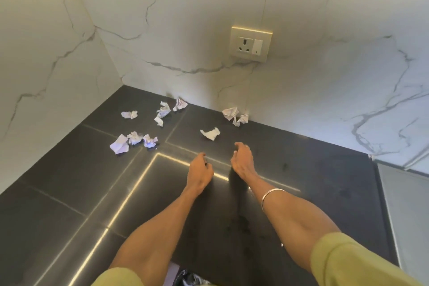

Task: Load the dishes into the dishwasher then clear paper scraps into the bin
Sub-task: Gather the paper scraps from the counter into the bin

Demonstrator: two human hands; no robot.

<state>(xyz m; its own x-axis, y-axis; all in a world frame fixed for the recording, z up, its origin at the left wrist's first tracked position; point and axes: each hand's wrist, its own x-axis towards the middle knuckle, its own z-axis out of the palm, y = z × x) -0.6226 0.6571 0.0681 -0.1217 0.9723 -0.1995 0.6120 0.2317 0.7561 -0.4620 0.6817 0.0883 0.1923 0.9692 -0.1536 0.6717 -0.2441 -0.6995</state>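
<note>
Dark stone countertop [69, 193] fills the corner below white marble-veined walls [185, 18], and crumpled paper scraps lie scattered across its far part. Three scraps [133, 140] sit in a row at the left, a few more [163, 111] lie further back near the wall, two [234, 115] rest against the wall below the socket [250, 43], and one scrap [210, 133] lies alone just beyond the hands. The left hand [200, 170] and right hand [241, 160] reach out side by side over the counter, fingers loosely curled and holding nothing. A metal bangle [271, 195] circles the right wrist
</note>
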